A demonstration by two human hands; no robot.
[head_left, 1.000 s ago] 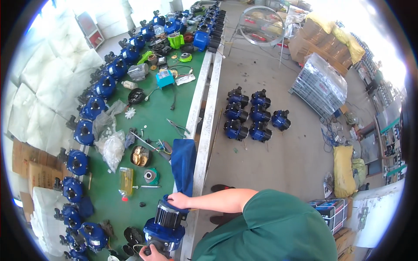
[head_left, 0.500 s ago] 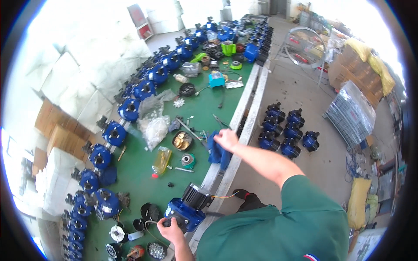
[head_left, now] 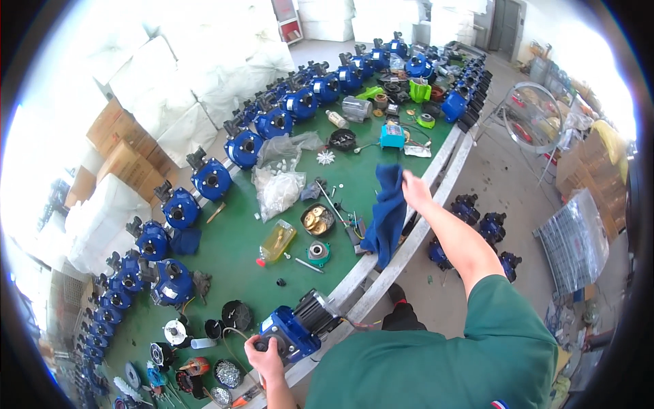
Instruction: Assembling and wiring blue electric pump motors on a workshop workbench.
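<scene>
My right hand (head_left: 416, 191), arm stretched out, pinches the upper end of a dark blue cloth (head_left: 386, 217). The cloth hangs down over the bench edge and onto the green top. At the near edge of the bench, my left hand (head_left: 268, 359) has its fingers curled around the round black end of a blue water pump (head_left: 291, 335). The pump lies with its black finned motor (head_left: 315, 313) toward the right. A thin cable runs beside my left hand. Beyond the pump are a bottle of yellow liquid (head_left: 280, 240) and a green-rimmed round part (head_left: 317, 253).
Rows of blue pumps (head_left: 210, 178) line the far left of the green bench (head_left: 225, 255). A bowl of brass discs (head_left: 317, 220), a plastic bag (head_left: 279, 191) and a teal box (head_left: 392, 136) lie on it. Bowls of small parts (head_left: 227, 373) stand near my left hand. More pumps (head_left: 492, 228) stand on the floor.
My right hand has lifted the blue cloth from the bench edge and moved it farther away, so it hangs stretched. My left hand stays on the pump. The view has shifted.
</scene>
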